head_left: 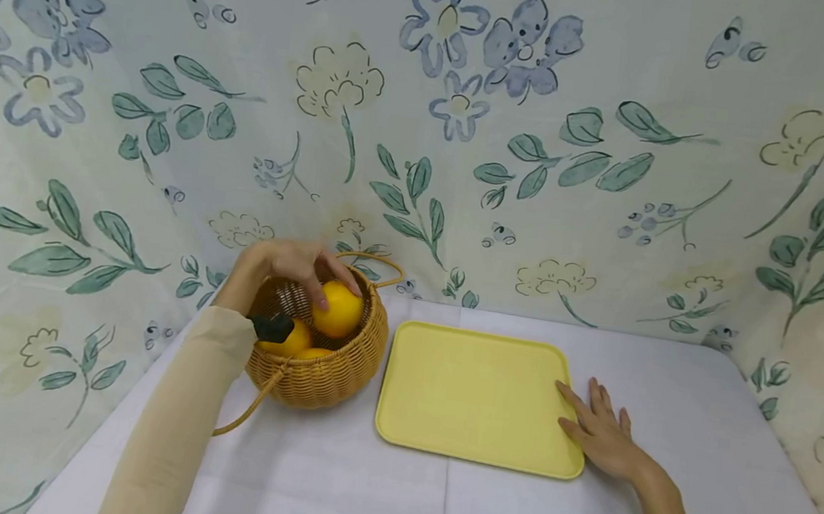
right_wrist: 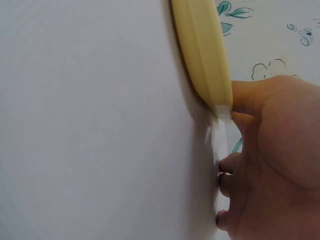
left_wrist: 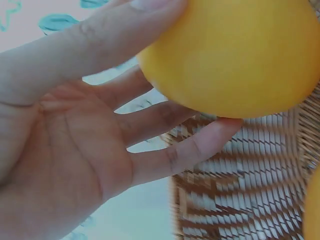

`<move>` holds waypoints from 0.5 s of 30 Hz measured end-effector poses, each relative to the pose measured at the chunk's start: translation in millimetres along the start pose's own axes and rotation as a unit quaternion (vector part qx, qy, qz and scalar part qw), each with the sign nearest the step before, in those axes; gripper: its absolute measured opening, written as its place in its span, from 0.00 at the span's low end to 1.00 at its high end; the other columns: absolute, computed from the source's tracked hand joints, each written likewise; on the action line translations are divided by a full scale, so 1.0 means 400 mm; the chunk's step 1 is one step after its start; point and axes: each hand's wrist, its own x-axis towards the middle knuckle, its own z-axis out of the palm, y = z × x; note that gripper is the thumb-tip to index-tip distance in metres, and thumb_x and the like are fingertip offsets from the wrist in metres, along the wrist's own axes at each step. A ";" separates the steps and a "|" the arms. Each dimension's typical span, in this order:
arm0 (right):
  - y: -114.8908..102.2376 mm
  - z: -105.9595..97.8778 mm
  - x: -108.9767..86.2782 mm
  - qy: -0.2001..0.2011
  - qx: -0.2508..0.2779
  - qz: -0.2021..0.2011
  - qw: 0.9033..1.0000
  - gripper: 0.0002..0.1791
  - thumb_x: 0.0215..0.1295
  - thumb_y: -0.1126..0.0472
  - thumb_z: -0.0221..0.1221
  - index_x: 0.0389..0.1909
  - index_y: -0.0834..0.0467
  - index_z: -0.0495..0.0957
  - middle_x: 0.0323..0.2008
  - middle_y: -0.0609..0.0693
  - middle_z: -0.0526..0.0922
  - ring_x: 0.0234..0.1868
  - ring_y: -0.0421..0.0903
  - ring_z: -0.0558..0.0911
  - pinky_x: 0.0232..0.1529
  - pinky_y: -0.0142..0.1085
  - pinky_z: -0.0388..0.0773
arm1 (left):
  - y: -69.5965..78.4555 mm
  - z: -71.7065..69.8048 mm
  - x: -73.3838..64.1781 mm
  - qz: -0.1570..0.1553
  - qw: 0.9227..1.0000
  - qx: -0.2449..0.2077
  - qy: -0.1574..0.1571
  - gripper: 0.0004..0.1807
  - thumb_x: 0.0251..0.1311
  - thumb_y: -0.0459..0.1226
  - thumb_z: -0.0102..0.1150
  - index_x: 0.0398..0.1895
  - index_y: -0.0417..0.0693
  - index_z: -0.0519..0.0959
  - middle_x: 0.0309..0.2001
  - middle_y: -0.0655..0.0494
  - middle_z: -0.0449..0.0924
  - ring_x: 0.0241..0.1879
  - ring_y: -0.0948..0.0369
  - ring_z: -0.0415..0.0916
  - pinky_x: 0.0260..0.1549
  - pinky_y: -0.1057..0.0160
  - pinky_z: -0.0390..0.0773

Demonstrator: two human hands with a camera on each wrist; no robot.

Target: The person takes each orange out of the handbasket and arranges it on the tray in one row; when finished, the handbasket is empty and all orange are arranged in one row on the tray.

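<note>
In the head view my left hand [head_left: 298, 266] reaches into a round wicker basket [head_left: 324, 378] and grips an orange [head_left: 337, 309] at the basket's right side. Seen from the left wrist, the thumb lies along one side of the orange [left_wrist: 235, 55] and the fingertips on the other. More oranges [head_left: 288, 339] sit lower in the basket, partly hidden by the wrist. My right hand [head_left: 604, 436] lies at the right edge of a yellow rectangular tray [head_left: 473, 397]. Its thumb touches the tray's rim [right_wrist: 207, 55], while the other fingertips rest on the table.
A white cloth covers the table [head_left: 328, 483]. Behind it hangs a floral curtain [head_left: 417, 207]. The basket has two thin looped handles, one drooping toward the front left and one at the back right. The tray lies just right of the basket.
</note>
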 end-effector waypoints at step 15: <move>0.002 0.001 -0.003 0.008 -0.001 -0.008 1.000 0.39 0.78 0.43 0.51 0.80 0.61 0.56 0.78 0.79 0.30 0.78 0.78 0.28 0.69 0.76 0.17 | 0.149 -0.026 -0.041 0.142 0.990 -0.024 -0.007 0.27 0.63 0.31 0.69 0.66 0.46 0.80 0.66 0.48 0.80 0.63 0.48 0.79 0.59 0.52 0.83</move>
